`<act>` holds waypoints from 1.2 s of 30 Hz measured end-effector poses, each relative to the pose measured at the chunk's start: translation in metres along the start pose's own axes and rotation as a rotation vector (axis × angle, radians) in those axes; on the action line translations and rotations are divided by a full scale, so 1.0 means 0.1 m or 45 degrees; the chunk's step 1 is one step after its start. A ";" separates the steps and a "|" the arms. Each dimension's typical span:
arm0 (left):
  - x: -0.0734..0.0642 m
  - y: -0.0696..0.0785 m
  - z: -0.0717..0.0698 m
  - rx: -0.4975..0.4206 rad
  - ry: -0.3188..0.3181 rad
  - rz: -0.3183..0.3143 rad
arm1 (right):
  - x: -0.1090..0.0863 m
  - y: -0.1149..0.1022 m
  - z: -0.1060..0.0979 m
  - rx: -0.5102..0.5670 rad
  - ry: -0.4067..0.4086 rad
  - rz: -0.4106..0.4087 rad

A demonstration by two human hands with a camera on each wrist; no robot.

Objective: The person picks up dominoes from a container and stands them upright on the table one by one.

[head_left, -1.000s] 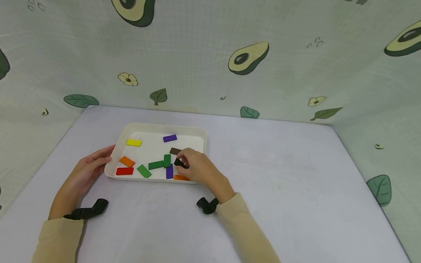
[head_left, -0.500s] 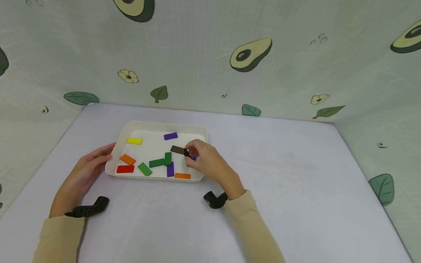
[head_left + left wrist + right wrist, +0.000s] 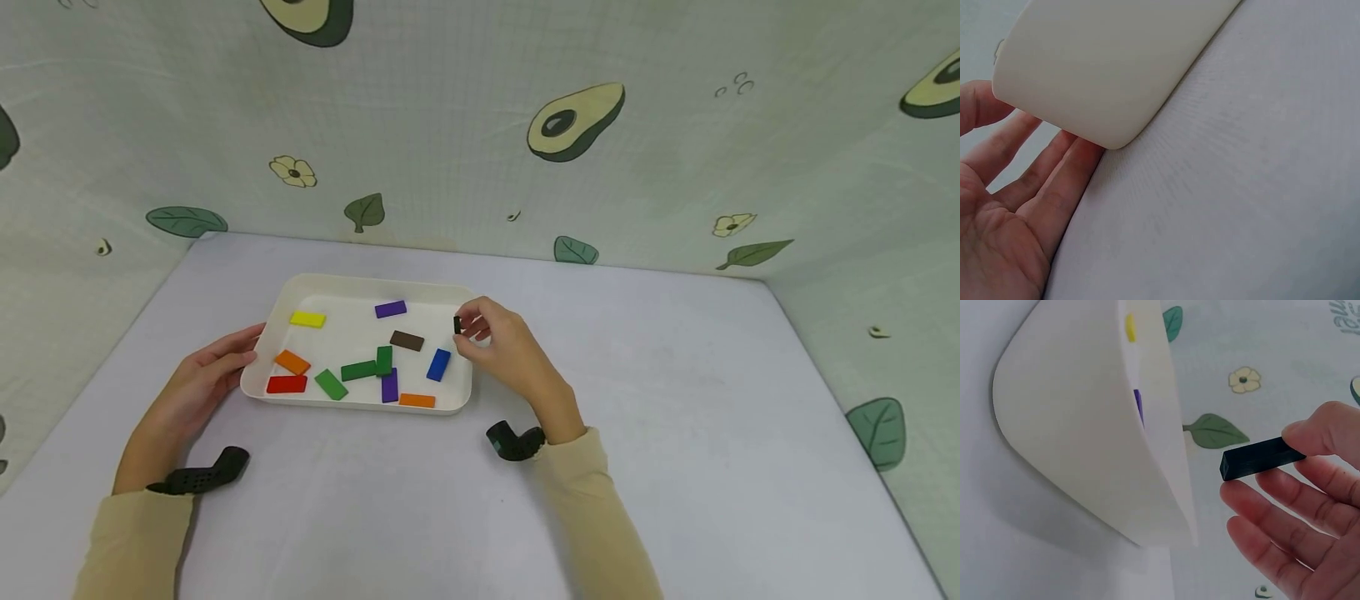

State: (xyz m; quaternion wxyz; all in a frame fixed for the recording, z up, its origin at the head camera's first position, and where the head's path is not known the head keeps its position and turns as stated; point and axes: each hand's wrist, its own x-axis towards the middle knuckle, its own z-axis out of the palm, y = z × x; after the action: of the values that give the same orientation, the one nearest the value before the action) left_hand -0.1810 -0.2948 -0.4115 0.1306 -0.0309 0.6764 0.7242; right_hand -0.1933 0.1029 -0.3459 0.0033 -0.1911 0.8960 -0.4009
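Observation:
My right hand [image 3: 495, 342] holds a small black block [image 3: 1263, 458] pinched between thumb and fingertips, raised at the right rim of a white tray [image 3: 345, 287]. In the right wrist view the block lies sideways in the fingers, its free end pointing at the tray. My left hand [image 3: 202, 382] rests against the tray's left end with fingers nearly straight; in the left wrist view the fingertips [image 3: 1088, 147] touch its outer wall. Inside the tray, nearest my right hand, lie a blue block [image 3: 438, 365] and a brown block [image 3: 407, 340].
Several more blocks lie flat in the tray, among them a yellow block [image 3: 307, 319], a red block [image 3: 287, 384] and a purple block [image 3: 391, 309]. A green block [image 3: 384, 360] stands across the ends of its neighbours. A white table [image 3: 675, 417] extends to the right, backed by a patterned cloth [image 3: 435, 125].
My right hand has carried the black block up and rightward from among the other blocks to the tray's right rim, uncovering the blue block. My left hand has stayed at the tray's left end.

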 end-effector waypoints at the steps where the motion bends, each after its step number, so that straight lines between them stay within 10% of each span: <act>1: 0.00 0.00 0.00 0.000 0.001 -0.001 | 0.00 0.02 -0.02 0.004 0.010 0.005; 36: 0.02 -0.01 0.01 0.048 0.030 -0.019 | 0.03 0.70 -0.22 0.194 0.202 0.188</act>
State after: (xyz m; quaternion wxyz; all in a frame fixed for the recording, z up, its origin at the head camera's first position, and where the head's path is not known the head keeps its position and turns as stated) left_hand -0.1825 -0.2933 -0.4124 0.1288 -0.0420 0.6910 0.7100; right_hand -0.2234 0.1593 -0.3808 -0.0237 -0.0917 0.8720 -0.4802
